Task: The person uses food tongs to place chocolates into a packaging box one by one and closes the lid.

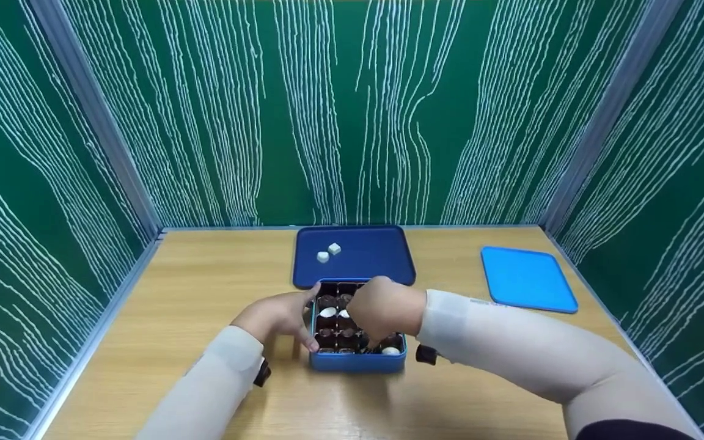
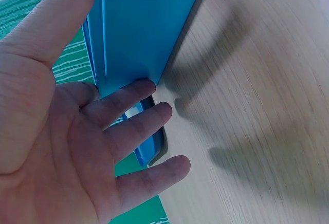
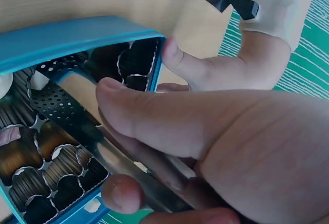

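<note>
A blue box (image 1: 358, 363) holds dark chocolate-like cups or pieces in small compartments. Several have something white in them, such as the white piece (image 1: 391, 351) in the near right compartment. My left hand (image 1: 278, 315) rests on the box's left side, thumb and fingers spread; the left wrist view shows straight fingers touching the blue wall. Above the box, my right hand (image 1: 385, 308) grips metal tongs (image 3: 56, 106) with perforated ends, which reach down into the compartments. A pale piece (image 3: 39, 80) lies by the tong ends; whether they pinch it I cannot tell.
Behind the box lies a dark blue tray or lid (image 1: 370, 253) with two white cubes, one being the near cube (image 1: 322, 256). A bright blue lid (image 1: 529, 278) lies flat at the right. Green walls with white lines surround the wooden table (image 1: 217, 269).
</note>
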`<state>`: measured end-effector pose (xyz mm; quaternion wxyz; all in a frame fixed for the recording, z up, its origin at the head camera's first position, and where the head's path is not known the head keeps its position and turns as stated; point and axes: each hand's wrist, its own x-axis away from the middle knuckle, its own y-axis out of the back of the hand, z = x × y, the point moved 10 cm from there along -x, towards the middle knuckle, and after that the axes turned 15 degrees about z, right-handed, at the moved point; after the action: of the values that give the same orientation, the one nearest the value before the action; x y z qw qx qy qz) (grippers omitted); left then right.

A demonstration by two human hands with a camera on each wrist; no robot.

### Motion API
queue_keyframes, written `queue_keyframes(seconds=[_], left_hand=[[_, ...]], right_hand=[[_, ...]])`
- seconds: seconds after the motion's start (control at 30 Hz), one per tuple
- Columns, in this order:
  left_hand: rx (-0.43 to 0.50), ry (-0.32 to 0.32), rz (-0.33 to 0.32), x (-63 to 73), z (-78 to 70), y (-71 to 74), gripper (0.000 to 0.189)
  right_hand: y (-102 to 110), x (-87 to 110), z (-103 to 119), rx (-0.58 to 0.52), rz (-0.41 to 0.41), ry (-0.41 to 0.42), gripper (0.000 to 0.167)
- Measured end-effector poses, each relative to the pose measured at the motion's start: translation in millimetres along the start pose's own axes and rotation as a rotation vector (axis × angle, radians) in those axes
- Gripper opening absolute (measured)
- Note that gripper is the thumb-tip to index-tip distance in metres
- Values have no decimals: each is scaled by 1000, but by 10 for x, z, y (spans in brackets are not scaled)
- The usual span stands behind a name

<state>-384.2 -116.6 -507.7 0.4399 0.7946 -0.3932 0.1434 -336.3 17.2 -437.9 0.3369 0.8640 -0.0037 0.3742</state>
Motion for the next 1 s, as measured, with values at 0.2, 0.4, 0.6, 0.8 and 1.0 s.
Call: queue_keyframes(seconds=[0.2,0.4,0.6,0.8,1.0], left_hand=[[-41,5,-6,-4,-4,3,149],[-72,11,-21,-16,-33,7,150],[-74,10,-24,-30,-36,14,150],[-53,10,-16,-35,-24,7,151],[-53,6,-14,-19,-24,19,152]], right_hand=[[37,119,-158,-101,-28,35,63],[95,182,-523,-334,-56,183,71],[150,-89,-1058,-606,-198,188,58],[65,-529,-1401,-796,-297,42,34],[40,-945,-1468,-939,-370,-18,28]])
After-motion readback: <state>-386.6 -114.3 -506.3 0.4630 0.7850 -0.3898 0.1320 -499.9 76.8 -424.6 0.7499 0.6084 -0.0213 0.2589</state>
